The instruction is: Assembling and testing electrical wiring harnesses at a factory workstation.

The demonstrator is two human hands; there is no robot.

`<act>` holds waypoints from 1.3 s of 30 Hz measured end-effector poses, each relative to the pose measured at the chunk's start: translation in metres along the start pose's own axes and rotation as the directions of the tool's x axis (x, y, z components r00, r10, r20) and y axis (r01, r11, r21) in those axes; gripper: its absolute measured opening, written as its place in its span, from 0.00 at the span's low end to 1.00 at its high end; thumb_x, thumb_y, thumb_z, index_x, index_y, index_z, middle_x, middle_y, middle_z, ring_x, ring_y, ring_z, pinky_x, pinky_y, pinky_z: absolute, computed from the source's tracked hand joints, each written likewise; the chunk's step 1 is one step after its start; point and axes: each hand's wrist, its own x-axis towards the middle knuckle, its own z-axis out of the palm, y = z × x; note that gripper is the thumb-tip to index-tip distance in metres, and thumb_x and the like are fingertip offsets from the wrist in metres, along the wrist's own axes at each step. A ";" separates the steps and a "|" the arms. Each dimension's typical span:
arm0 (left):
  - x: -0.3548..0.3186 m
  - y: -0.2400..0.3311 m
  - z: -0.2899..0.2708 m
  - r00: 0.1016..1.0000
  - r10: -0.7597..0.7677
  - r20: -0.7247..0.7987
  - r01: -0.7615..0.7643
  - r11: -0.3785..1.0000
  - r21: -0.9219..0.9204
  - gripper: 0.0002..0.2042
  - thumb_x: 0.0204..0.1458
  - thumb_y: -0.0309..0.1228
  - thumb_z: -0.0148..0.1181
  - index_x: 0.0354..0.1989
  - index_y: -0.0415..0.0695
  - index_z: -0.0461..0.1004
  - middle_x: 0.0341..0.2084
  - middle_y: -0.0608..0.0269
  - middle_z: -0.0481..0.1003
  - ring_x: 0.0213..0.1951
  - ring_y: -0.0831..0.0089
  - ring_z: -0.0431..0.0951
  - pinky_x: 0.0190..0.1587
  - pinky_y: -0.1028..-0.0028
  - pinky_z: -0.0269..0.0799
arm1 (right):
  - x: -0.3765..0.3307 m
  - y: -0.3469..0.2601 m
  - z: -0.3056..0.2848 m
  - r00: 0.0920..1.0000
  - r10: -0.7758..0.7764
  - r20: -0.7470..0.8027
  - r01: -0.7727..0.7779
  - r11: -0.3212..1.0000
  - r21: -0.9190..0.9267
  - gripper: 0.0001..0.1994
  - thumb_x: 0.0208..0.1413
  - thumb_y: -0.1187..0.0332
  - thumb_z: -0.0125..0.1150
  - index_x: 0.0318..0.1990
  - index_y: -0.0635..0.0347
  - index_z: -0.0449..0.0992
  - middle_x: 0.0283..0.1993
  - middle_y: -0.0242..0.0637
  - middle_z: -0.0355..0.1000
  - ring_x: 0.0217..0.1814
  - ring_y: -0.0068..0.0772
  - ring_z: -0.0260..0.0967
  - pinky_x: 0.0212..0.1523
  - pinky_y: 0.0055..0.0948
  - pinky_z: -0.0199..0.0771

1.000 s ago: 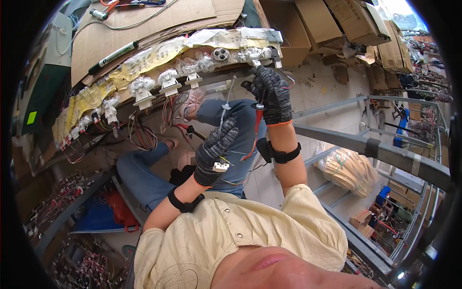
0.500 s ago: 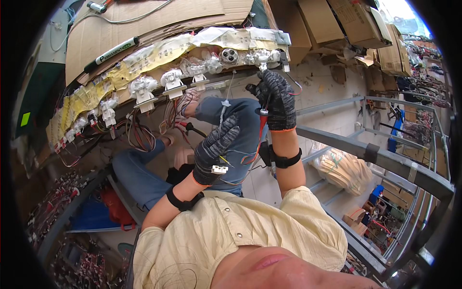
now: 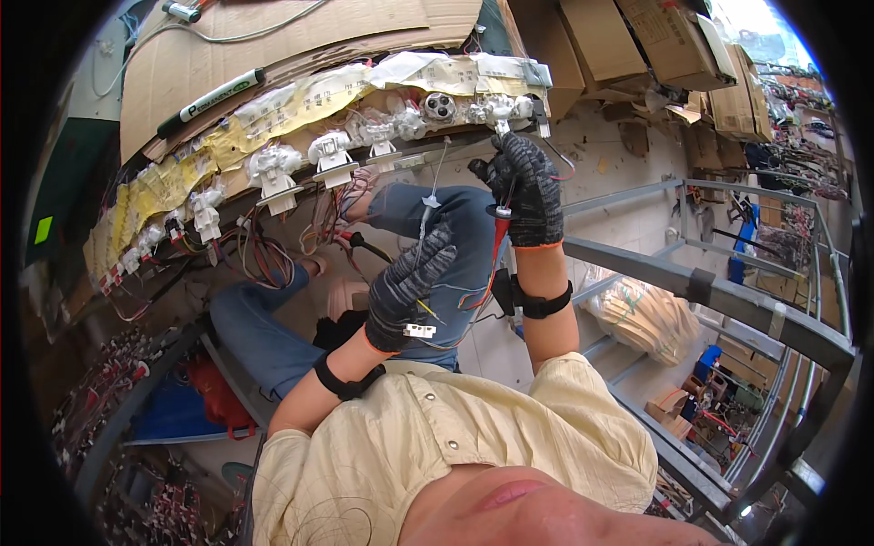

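Note:
My right hand, in a dark knitted glove, is raised to the bench's front edge. Its fingers are closed around a red tapered test probe, whose lead hangs below; the fingertips reach a white connector in the row of fixtures. Lower and to the left, my left hand, gloved too, has its fingers curled around thin wires. A small white multi-slot connector hangs beside that palm, next to a yellow wire end. A white clip sits on the wire above the fingers.
White connector holders line the bench edge along taped paper strips, with bundled wires beneath. A marker lies on cardboard. At right stands a metal frame, beside a bagged bundle; cardboard boxes are behind.
Both hands stay in nearly the same place with the same hold. The white multi-slot connector by my left palm has dropped slightly, and the view has shifted a little.

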 end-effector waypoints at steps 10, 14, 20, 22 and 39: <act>-0.012 -0.025 0.012 0.803 -0.542 0.249 0.588 0.649 -0.483 0.19 0.44 0.20 0.51 0.48 0.42 0.71 0.50 0.53 0.68 0.51 0.59 0.70 0.53 0.68 0.65 | -0.003 -0.002 0.009 0.997 -0.067 -0.037 0.064 0.996 -0.064 0.07 0.52 0.68 0.55 0.30 0.63 0.73 0.17 0.27 0.62 0.17 0.17 0.57 0.24 0.19 0.64; 0.009 -0.022 -0.002 0.995 0.080 0.064 -0.082 0.996 0.021 0.19 0.44 0.21 0.51 0.48 0.41 0.71 0.50 0.53 0.68 0.51 0.59 0.70 0.53 0.68 0.65 | -0.003 0.004 0.002 1.000 -0.021 -0.005 0.021 0.992 0.126 0.06 0.51 0.70 0.55 0.30 0.64 0.73 0.16 0.26 0.60 0.17 0.17 0.56 0.25 0.21 0.65; 0.014 -0.020 -0.005 0.995 0.086 0.049 -0.086 0.996 -0.012 0.18 0.45 0.22 0.52 0.48 0.40 0.71 0.50 0.52 0.68 0.50 0.59 0.70 0.52 0.67 0.65 | -0.003 0.001 0.000 0.999 -0.008 -0.050 0.007 1.000 -0.019 0.11 0.53 0.65 0.54 0.34 0.67 0.70 0.14 0.25 0.55 0.16 0.19 0.54 0.44 0.40 0.70; 0.015 -0.019 -0.005 0.995 0.085 0.058 -0.085 0.996 -0.002 0.18 0.45 0.22 0.52 0.48 0.40 0.70 0.50 0.52 0.68 0.50 0.59 0.70 0.52 0.67 0.65 | -0.004 0.001 -0.002 0.999 -0.010 -0.040 0.010 1.000 -0.009 0.11 0.53 0.65 0.54 0.34 0.66 0.70 0.14 0.25 0.55 0.15 0.20 0.54 0.43 0.40 0.71; 0.007 -0.021 0.001 0.983 0.152 0.107 -0.156 0.987 0.029 0.20 0.43 0.23 0.55 0.48 0.40 0.70 0.51 0.52 0.67 0.52 0.58 0.69 0.53 0.67 0.65 | -0.002 -0.009 0.010 0.990 -0.113 -0.083 0.090 0.966 -0.242 0.08 0.54 0.67 0.53 0.32 0.63 0.72 0.15 0.25 0.58 0.15 0.17 0.54 0.40 0.31 0.71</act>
